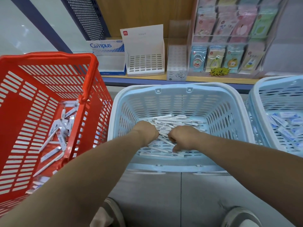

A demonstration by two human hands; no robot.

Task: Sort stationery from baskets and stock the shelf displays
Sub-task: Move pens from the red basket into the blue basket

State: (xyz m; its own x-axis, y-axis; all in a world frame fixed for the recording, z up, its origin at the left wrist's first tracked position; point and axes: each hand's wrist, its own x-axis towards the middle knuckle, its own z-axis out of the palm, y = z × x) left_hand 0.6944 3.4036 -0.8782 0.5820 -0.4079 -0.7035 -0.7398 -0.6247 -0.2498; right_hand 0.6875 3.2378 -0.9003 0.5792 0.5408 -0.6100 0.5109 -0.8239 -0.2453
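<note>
Right, both hands are down in the middle light-blue basket point(173, 99). Left hand point(146, 131): fingers curled round a loose bunch of white pens point(172, 119). Right hand point(182, 136): curled into the same pile just beside it, one finger pressed on the pens. Can't tell if it actually has any clamped. The other pens lie crosswise on the basket floor.

Risks as I judge them:
- The bunch isn't aligned, so lifting it likely sheds pens from the ends.
- Slim barrels could poke into the floor slots and snag.
- The white display box point(145, 63) on the shelf point(205, 78) has a tight slotted grid. A skewed bundle won't seat in it.
- The red basket point(45, 55) sits close to my left forearm, easy to clip on the way up.
</note>
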